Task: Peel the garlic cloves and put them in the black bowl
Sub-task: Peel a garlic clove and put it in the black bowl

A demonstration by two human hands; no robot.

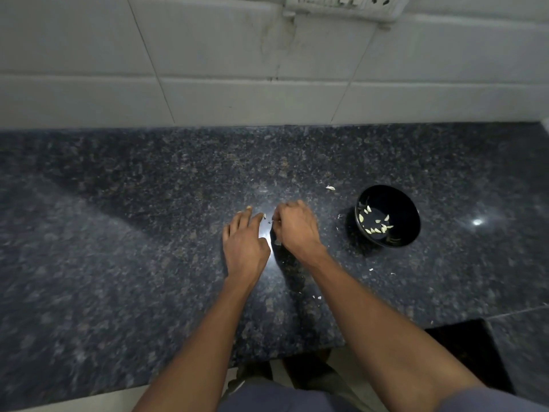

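Both hands were over the middle of the dark speckled desk (pixel 118 233), close together but not touching. Left hand (pixel 245 245) lay palm down, fingers (pixel 242 218) fairly straight and slightly spread, tips on or just above the stone; a small pale bit showed at its fingertip, too small to identify. Right hand (pixel 295 230) was curled, fingers tucked under and hidden by the back of the hand. It seemed to pinch something small at its left edge, but I couldn't tell what, or whether it was really held.

Black bowl (pixel 387 217) stood upright on the desk to the right of the right hand, apart from it. Peeled garlic cloves (pixel 375 226) lay scattered on its bottom, roughly a dozen pale pieces.

Loose skin scraps (pixel 330 188) sat on the desk behind the bowl's left side, with more flecks nearer the front edge. White tiled wall (pixel 208 69) ran behind the desk, with a socket plate (pixel 344 4) at the top.
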